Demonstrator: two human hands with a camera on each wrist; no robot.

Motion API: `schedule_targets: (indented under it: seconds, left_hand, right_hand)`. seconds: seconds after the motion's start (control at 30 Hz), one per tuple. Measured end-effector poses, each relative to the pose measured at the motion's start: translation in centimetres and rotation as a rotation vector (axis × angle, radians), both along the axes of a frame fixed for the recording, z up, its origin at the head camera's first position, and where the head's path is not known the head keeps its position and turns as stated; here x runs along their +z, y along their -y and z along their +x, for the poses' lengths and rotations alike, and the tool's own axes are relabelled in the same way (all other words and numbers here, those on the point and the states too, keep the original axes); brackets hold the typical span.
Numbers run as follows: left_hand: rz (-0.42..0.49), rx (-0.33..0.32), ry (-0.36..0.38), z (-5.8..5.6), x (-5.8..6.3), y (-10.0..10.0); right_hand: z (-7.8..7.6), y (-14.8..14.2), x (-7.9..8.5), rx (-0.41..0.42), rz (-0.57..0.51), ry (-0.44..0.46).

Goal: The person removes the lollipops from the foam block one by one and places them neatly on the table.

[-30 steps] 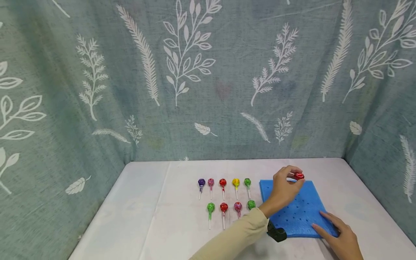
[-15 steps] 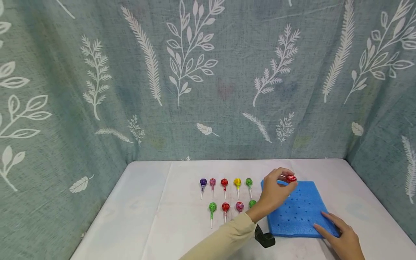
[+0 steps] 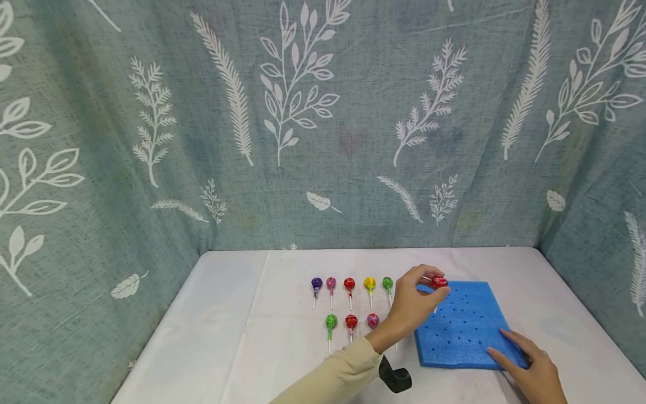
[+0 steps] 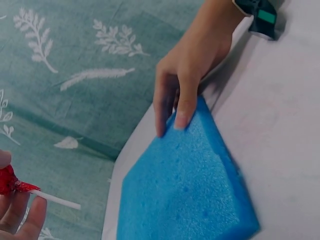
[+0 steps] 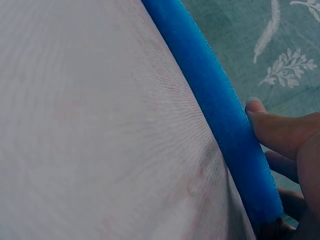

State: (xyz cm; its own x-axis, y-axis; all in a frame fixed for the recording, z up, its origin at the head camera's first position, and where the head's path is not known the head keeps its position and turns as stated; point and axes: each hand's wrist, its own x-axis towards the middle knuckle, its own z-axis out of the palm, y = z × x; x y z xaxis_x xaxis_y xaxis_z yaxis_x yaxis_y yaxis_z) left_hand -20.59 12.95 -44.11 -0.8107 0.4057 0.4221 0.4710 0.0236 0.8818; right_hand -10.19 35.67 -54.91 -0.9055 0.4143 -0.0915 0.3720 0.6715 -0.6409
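In the head view, my left hand (image 3: pixel 410 300) pinches a red-wrapped lollipop (image 3: pixel 439 282) by its head above the far left part of a blue foam block (image 3: pixel 464 339). The lollipop's white stick (image 4: pixel 60 201) juts out freely in the left wrist view, apart from the foam. Small holes dot the foam's top. My right hand (image 3: pixel 536 367) holds the block's near right corner, thumb on one side and fingers around the other. From the right wrist, the thumb (image 5: pixel 280 132) lies against the foam's edge (image 5: pixel 220 105).
Left of the foam, lollipops lie in two rows on the white table (image 3: pixel 212 336): a purple one (image 3: pixel 316 283), a yellow one (image 3: pixel 370 283), a green one (image 3: pixel 331 321) and several others. My left forearm covers part of the lower row. A leaf-patterned curtain (image 3: pixel 348 213) surrounds the table.
My left hand has moved left and slightly nearer with the red lollipop, from over the foam's far right to its far left. My right hand has stayed at the corner.
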Motion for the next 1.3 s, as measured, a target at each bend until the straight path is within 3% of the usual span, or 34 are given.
schedule_targets:
  seconds: [0.3,0.53,0.77,1.07,1.3]
  left_hand:
    - [-0.013,-0.014,0.037,0.5,0.2,1.7]
    - [-0.009,0.004,0.046,1.9,1.7,3.6]
    - [-0.019,0.005,0.06,1.4,0.6,5.0]
    - [-0.011,0.021,0.056,2.0,0.7,7.2]
    - [-0.018,0.047,0.037,1.9,0.6,8.7]
  right_hand:
    - [0.1,0.0,0.0,0.011,0.003,-0.004]
    - [0.2,0.1,0.1,0.003,0.007,-0.008]
    - [0.1,0.2,0.1,0.003,-0.019,0.032]
    - [0.5,0.2,0.3,0.024,-0.036,0.036]
    - [0.5,0.4,0.4,0.01,-0.014,0.009]
